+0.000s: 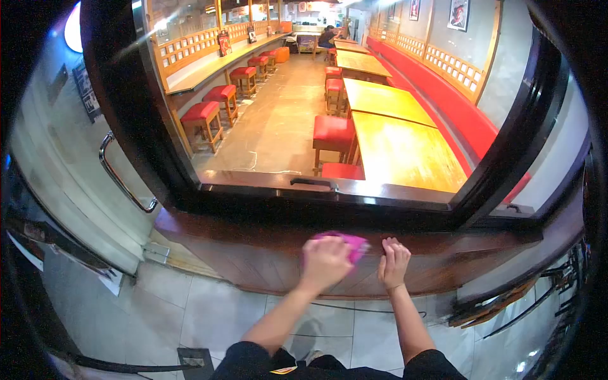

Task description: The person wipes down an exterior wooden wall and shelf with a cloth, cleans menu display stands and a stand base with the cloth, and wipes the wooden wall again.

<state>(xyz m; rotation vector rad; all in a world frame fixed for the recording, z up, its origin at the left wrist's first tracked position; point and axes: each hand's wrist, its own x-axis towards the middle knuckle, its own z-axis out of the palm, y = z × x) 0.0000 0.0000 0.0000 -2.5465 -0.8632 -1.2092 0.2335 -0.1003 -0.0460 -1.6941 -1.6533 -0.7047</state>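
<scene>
Below a large window, a dark brown wooden ledge (443, 244) runs across the view. My left hand (327, 258) is closed over a pink cloth (356, 248) on this ledge, and both are slightly blurred. The cloth sticks out to the right of my fingers. To the right of it, my right hand (394, 258) rests on the ledge with its fingers bent and close together; whether anything is under them is hidden.
A black window frame (392, 204) borders the ledge. Behind the glass are wooden tables (405, 149), red stools (332, 130) and a seated person (327, 38). A door handle (120, 177) is at left, a dark chair (500, 307) at right.
</scene>
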